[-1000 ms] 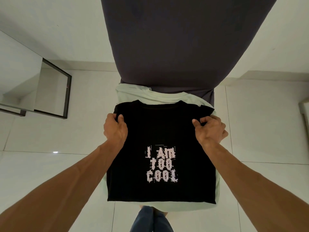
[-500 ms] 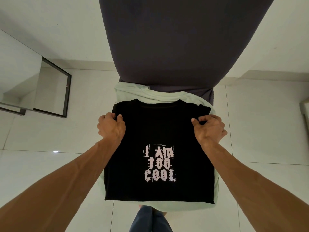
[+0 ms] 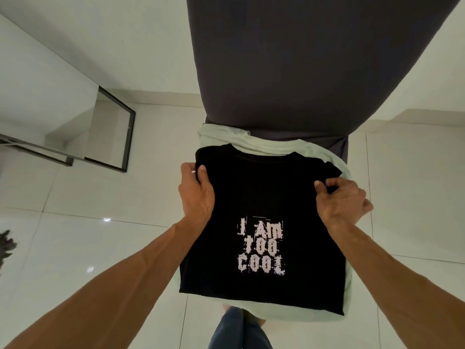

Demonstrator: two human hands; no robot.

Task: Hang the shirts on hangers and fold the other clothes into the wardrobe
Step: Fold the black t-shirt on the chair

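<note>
Grasping black shirt (image 3: 261,197) by edges, fingers of left hand (image 3: 197,195), right hand (image 3: 342,205), floor (image 3: 125,235) alongside

A dark grey padded chair back (image 3: 314,59) fills the upper centre and upper right of the frame, narrowing downward. Glossy white floor tiles (image 3: 75,248) with thin grout lines spread across the lower half, with two small bright light reflections (image 3: 107,219) at lower left. A black-framed mirror (image 3: 108,137) stands at centre left, its foot on the floor, against a plain white wall (image 3: 113,34). A dark, ragged-edged object (image 3: 6,245), too cropped to identify, shows at the left edge. A low white ledge (image 3: 415,119) runs along the right.
</note>
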